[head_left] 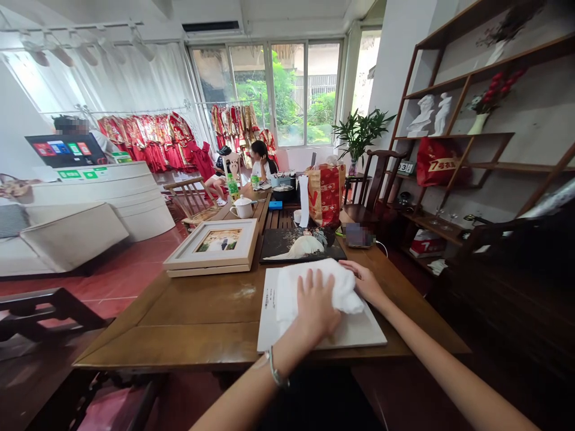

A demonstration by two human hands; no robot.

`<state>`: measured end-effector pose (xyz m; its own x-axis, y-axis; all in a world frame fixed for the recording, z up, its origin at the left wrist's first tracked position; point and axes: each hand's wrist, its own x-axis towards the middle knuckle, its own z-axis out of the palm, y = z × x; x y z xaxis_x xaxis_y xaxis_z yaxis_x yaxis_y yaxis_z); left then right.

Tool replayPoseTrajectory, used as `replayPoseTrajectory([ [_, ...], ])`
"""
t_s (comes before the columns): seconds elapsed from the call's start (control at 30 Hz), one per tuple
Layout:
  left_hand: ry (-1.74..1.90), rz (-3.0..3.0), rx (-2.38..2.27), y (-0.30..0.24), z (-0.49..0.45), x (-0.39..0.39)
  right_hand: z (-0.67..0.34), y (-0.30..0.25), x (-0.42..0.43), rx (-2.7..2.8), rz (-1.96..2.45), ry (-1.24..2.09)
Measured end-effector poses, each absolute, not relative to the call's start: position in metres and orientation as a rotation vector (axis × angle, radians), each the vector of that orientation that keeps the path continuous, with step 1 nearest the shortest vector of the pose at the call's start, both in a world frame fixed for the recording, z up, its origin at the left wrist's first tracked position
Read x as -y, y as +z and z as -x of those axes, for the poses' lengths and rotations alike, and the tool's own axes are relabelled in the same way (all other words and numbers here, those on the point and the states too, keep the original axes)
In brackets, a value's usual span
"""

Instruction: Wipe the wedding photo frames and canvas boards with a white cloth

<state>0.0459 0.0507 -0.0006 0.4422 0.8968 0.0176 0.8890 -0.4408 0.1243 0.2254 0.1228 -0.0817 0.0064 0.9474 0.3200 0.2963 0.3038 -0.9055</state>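
Left hand [317, 302] spread on a white towel [344, 281], atop a white panel [359, 335] on the wooden table [188, 317].
Towel looks soft, light; panel stiff, best held by its edges. Right hand [366, 284] at the towel's far-right side, grip I can't tell.

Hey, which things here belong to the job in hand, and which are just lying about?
In the job:
white cloth, under the left hand
white board, beneath the cloth

Apparently just lying about:
framed picture
dark decorated panel
lidded white mug
red paper bag
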Motion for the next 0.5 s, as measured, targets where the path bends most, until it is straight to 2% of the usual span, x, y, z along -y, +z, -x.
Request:
replayPoseTrajectory([
  [0.1, 0.174, -2.624, -1.587, -0.008, -0.042, -0.051, -0.225, -0.081, -0.122, 1.534, 1.213, 0.742],
  [0.37, 0.2, -2.786, -1.041, -0.048, -0.016, 0.038, -0.221, -0.081, -0.121, 1.581, 1.273, 0.66],
  [0.5, 0.187, -2.705, -1.107, -0.037, -0.015, 0.023, -0.221, -0.079, -0.12, 1.6, 1.299, 0.624],
])
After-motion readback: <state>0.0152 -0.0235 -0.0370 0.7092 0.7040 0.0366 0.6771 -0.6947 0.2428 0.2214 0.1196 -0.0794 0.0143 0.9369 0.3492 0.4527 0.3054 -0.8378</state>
